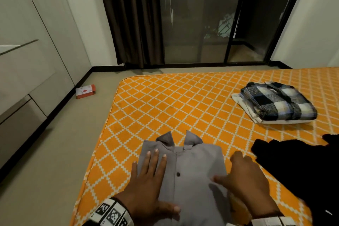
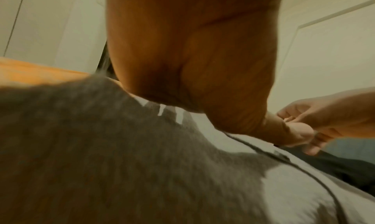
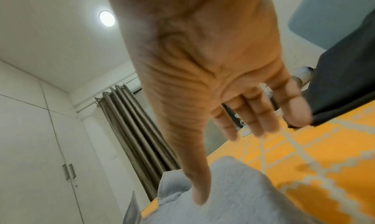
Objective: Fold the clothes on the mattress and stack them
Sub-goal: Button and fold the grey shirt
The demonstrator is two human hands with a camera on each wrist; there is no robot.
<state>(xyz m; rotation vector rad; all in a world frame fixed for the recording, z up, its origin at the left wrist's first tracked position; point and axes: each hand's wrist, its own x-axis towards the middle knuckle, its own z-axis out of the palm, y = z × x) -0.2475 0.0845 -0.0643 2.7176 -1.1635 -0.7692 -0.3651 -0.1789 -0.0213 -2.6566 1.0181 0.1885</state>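
1. A grey collared shirt [image 1: 192, 170] lies folded and button-side up on the orange diamond-patterned mattress [image 1: 165, 101], at 6 o'clock in the head view, its collar pointing toward 12.
2. The left hand [image 1: 146, 183] lies flat on the shirt's left half, its grip spread: fingers straight and fanned, the thumb stretched along the cloth toward 3 o'clock.
3. The right hand [image 1: 247, 176] sits at the shirt's right edge, its grip loose and holding nothing; the thumb tip rests on the grey cloth, while the fingers point toward the mattress beyond the shirt's edge.
4. In the right wrist view the right hand's fingers [image 3: 253, 115] are straight and close together above the orange cover, with the thumb [image 3: 201, 187] down on the grey cloth.
5. A dark garment [image 1: 297, 167] lies unfolded just beside the right hand, at 4 o'clock.
6. At 2 o'clock, well apart from the shirt, a checked shirt [image 1: 280, 101] sits folded on top of a white folded garment [image 1: 256, 115], forming a stack.
7. A small red and white box [image 1: 85, 91] lies on the floor at 10 o'clock, off the mattress.
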